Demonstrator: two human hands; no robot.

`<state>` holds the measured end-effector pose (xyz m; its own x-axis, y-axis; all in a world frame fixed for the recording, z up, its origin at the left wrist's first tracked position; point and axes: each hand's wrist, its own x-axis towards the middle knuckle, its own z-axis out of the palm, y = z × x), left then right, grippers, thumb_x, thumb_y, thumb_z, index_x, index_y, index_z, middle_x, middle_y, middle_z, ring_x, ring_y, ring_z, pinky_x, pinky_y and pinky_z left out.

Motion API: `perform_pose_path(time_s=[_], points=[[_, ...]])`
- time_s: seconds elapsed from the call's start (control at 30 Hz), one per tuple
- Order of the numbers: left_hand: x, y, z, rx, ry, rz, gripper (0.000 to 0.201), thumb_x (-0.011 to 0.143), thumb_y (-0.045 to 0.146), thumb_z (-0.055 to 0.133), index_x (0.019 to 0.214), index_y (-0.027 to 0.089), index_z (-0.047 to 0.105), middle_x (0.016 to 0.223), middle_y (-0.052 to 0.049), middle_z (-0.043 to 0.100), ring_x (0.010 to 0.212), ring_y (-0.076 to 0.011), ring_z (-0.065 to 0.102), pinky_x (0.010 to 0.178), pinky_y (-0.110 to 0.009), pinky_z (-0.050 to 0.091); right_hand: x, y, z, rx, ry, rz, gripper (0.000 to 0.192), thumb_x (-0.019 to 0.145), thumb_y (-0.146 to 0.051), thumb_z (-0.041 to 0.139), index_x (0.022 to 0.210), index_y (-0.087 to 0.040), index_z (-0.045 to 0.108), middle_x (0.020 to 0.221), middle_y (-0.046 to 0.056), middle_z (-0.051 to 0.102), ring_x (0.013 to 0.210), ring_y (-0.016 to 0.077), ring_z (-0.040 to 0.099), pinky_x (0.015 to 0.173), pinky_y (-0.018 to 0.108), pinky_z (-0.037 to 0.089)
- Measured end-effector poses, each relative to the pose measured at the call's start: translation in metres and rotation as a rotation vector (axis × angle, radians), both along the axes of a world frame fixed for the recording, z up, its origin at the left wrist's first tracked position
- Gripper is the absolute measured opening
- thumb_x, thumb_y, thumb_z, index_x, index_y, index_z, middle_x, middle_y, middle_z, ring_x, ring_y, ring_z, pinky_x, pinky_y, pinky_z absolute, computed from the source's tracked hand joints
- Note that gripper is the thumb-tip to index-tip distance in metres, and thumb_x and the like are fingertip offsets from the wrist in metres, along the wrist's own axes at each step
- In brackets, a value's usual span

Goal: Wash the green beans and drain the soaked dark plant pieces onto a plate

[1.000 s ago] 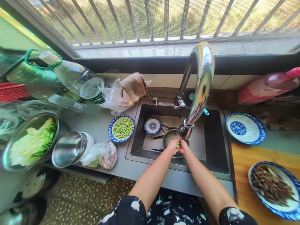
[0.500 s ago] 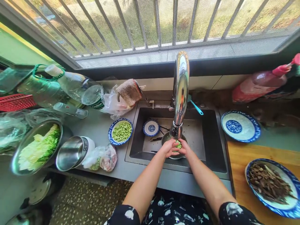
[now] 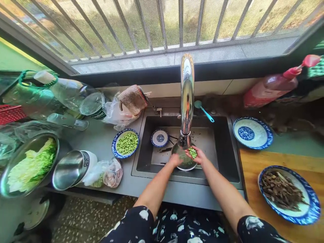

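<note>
Over the sink [image 3: 225, 148], my right hand [image 3: 198, 156] is cupped palm up with a small heap of green beans [image 3: 192, 153] in it. My left hand [image 3: 175, 159] rests at the left rim of a small steel bowl [image 3: 184, 161] that sits in the sink under the chrome tap [image 3: 186, 101]. A blue-rimmed plate of green beans [image 3: 126, 143] stands on the counter left of the sink. A small blue-and-white dish [image 3: 159, 138] lies in the sink's back left.
On the left counter are a steel bowl of cabbage [image 3: 29, 165], a steel pot [image 3: 72, 169], plastic bags [image 3: 106, 172] and bottles [image 3: 71, 92]. An empty blue plate [image 3: 251, 132] and a plate of brown strips [image 3: 286, 192] on a wooden board lie right.
My hands were pressed together around the beans over the bowl. They have parted: the right hand now holds the beans alone, the left has dropped to the bowl's rim. The view shifted slightly.
</note>
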<state>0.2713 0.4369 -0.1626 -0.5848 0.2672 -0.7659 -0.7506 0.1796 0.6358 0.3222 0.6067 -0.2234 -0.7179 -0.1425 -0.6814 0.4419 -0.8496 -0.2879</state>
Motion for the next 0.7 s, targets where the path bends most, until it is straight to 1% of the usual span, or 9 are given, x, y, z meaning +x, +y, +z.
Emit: perform_pose_path(time_s=[0.1,0.17,0.2,0.27,0.4,0.47,0.53,0.6,0.7], points=[[0.002,0.007,-0.017,-0.016,0.053,0.111,0.01,0.069,0.014,0.057,0.066,0.021,0.063,0.08,-0.006,0.067,0.094,-0.0167,0.059,0.079,-0.02,0.045,-0.001,0.005,0.009,-0.001,-0.028,-0.065,0.019,0.087,-0.019,0.042,0.082,-0.015,0.059,0.077,0.007,0.07,0.073,0.0158,0.067,0.072,0.031,0.055],[0.005,0.018,-0.025,-0.045,-0.013,0.167,0.002,0.072,0.019,0.06,0.071,0.02,0.061,0.088,-0.006,0.066,0.097,-0.0193,0.058,0.084,-0.028,0.044,-0.003,0.002,0.016,0.043,-0.004,-0.096,0.017,0.085,-0.019,0.044,0.079,-0.016,0.06,0.075,0.005,0.069,0.07,0.0152,0.066,0.073,0.032,0.055],[0.006,0.025,-0.027,-0.037,-0.076,0.17,0.008,0.076,0.026,0.057,0.073,0.019,0.06,0.088,-0.007,0.065,0.093,-0.0207,0.06,0.083,-0.032,0.045,-0.004,-0.002,0.02,0.095,0.005,-0.108,0.015,0.083,-0.019,0.047,0.077,-0.017,0.06,0.073,0.005,0.069,0.068,0.015,0.066,0.072,0.032,0.055],[0.01,0.038,-0.03,0.086,-0.203,0.186,0.022,0.081,0.038,0.049,0.077,0.018,0.058,0.082,-0.007,0.065,0.079,-0.0216,0.061,0.076,-0.037,0.048,-0.005,-0.015,0.029,0.312,0.043,-0.144,0.011,0.077,-0.022,0.053,0.073,-0.017,0.062,0.073,0.003,0.068,0.068,0.0146,0.064,0.071,0.03,0.054],[0.017,0.055,-0.032,0.507,-0.4,0.34,0.022,0.081,0.035,0.046,0.081,0.016,0.058,0.075,-0.007,0.064,0.073,-0.0196,0.062,0.073,-0.034,0.05,0.001,-0.044,0.052,0.987,0.273,-0.082,0.013,0.068,-0.031,0.063,0.066,-0.019,0.067,0.073,0.001,0.067,0.079,0.0171,0.061,0.076,0.027,0.049],[0.017,0.056,-0.034,0.59,-0.437,0.394,0.02,0.081,0.029,0.045,0.082,0.015,0.059,0.075,-0.008,0.065,0.076,-0.0194,0.063,0.075,-0.033,0.05,0.005,-0.051,0.064,1.144,0.367,-0.018,0.017,0.069,-0.034,0.062,0.062,-0.019,0.067,0.07,0.001,0.066,0.077,0.0179,0.059,0.078,0.029,0.047],[0.016,0.053,-0.034,0.623,-0.497,0.434,0.02,0.08,0.028,0.046,0.08,0.014,0.06,0.074,-0.009,0.065,0.076,-0.0191,0.063,0.075,-0.032,0.051,0.006,-0.049,0.075,1.118,0.377,-0.038,0.021,0.073,-0.036,0.059,0.065,-0.019,0.067,0.072,0.002,0.066,0.075,0.0174,0.059,0.078,0.03,0.047],[0.014,0.048,-0.032,0.65,-0.536,0.483,0.018,0.079,0.028,0.049,0.079,0.013,0.059,0.072,-0.008,0.065,0.074,-0.0176,0.063,0.072,-0.031,0.051,0.003,-0.04,0.079,1.012,0.34,-0.103,0.026,0.078,-0.039,0.052,0.074,-0.019,0.067,0.079,0.003,0.068,0.077,0.0172,0.06,0.077,0.031,0.048],[0.012,0.041,-0.026,0.658,-0.531,0.542,0.017,0.079,0.028,0.052,0.08,0.013,0.06,0.07,-0.007,0.064,0.07,-0.0154,0.062,0.069,-0.029,0.051,-0.004,-0.024,0.07,0.976,0.257,-0.127,0.028,0.08,-0.039,0.047,0.076,-0.019,0.066,0.085,0.004,0.068,0.086,0.0188,0.06,0.079,0.033,0.048]])
